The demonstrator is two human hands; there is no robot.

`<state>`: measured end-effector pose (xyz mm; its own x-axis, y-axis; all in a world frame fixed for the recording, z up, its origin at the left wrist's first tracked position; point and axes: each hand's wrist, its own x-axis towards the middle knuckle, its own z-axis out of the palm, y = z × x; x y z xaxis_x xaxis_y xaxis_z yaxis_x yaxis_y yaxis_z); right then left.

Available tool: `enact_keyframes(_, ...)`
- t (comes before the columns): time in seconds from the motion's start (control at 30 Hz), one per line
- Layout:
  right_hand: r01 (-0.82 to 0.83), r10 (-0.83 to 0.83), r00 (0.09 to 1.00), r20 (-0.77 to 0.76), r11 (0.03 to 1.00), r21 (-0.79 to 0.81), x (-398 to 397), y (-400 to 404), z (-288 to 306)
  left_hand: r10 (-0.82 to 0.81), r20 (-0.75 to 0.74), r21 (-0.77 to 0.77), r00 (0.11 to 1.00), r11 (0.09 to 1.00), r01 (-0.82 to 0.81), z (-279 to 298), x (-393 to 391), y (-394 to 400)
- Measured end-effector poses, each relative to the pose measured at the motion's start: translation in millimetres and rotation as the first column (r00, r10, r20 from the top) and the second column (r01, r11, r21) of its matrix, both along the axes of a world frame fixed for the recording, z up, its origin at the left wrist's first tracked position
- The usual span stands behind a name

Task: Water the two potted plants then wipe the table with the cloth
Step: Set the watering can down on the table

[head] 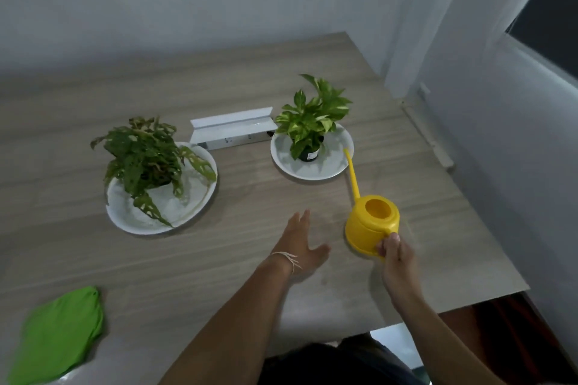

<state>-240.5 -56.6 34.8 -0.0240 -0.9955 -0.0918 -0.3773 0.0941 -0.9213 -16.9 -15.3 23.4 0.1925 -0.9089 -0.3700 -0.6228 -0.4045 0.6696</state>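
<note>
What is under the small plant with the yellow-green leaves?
The small plant stands in a dark pot on a white plate. Leaves cover the soil, so it cannot be seen.

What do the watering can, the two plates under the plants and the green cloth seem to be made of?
Watering can: likely plastic, uniform yellow with a moulded thin spout.
Left plate and right plate: white, smooth, faintly glossy; ceramic or melamine, cannot tell.
Green cloth: soft fabric, matte, lying in loose folds.

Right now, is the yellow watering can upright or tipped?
Upright: the watering can has its round opening facing up, spout pointing up and away.
</note>
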Motion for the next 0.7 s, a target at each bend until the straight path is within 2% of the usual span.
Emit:
enact_keyframes(0.1, -0.041, 0.041, 0.999, -0.021, 0.998, -0.037, -5, -12, -7, 0.085, 0.000, -0.011, 0.996, 0.996, -0.085, 2, 6, 4)
enact_keyframes(0.3, -0.122, 0.122, 0.992, -0.024, 0.992, -0.013, 3, -20, -17, 0.254, 0.012, 0.002, 0.967, 0.967, -0.254, 5, 35, 43)
enact_keyframes(0.5, -0.184, 0.143, 0.950, -0.279, 0.975, -0.126, 5, -25, -29, 0.314, 0.062, 0.008, 0.948, 0.949, -0.315, 1, 76, 90)
enact_keyframes(0.53, -0.182, 0.115, 0.932, -0.343, 0.968, -0.172, 6, -21, -28, 0.314, 0.068, 0.005, 0.947, 0.949, -0.315, 1, 81, 99)
enact_keyframes(0.6, -0.087, -0.057, 0.872, -0.486, 0.960, -0.268, 10, -9, -29, 0.310, 0.079, -0.008, 0.948, 0.951, -0.310, 1, 92, 115)
enact_keyframes(0.7, 0.028, -0.197, 0.851, -0.486, 0.943, -0.332, 30, 26, -23, 0.276, 0.092, -0.026, 0.957, 0.961, -0.275, 6, 105, 138)
